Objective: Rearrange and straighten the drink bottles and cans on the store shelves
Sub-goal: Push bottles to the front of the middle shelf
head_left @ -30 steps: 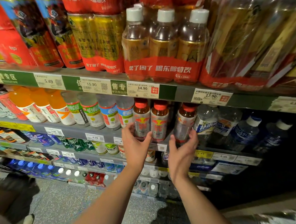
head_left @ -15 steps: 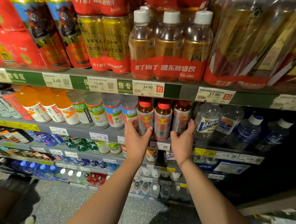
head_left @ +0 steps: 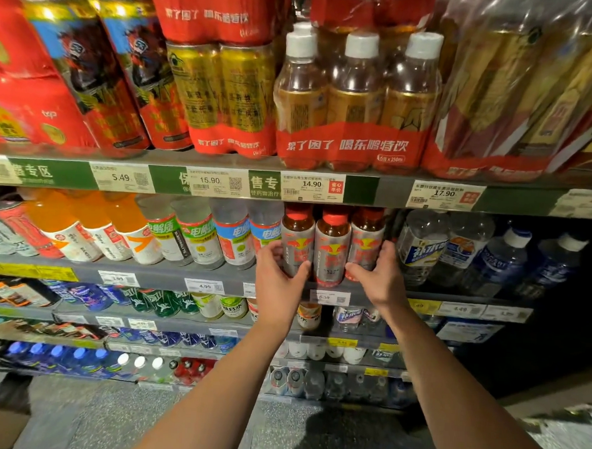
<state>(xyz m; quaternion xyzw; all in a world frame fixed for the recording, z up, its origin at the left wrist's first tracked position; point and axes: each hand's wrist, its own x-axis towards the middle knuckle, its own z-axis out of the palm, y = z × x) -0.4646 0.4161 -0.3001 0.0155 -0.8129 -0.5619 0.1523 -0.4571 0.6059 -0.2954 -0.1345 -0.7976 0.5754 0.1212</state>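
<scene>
The three red-capped bottles stand now close together, side by side and upright, at the front of the second shelf (head_left: pixel 168 275); one second ago the right bottle (head_left: pixel 365 244) stood apart from the other two and leaned a little. The left hand (head_left: pixel 278 278) curls its fingers and thumb around the left bottle (head_left: pixel 296 239), as before. The right hand (head_left: pixel 381 277) is higher and closer than before: it was only touching the right bottle with nearly straight fingers, and now its fingers wrap the side of this bottle and the thumb lies across its lower front. The middle bottle (head_left: pixel 331 246) is between the two hands and no finger clearly holds it.

The bases of the left and right bottles are hidden behind the hands. The fingertips of both hands go behind the bottles and I cannot see them. The shelf edge cuts off the tops of the neighbouring orange bottles (head_left: pixel 65 222) and clear bottles (head_left: pixel 198 233). The water bottles (head_left: pixel 423 248) on the right fade into dark, and the small print on the price tag (head_left: pixel 330 297) is blurred
</scene>
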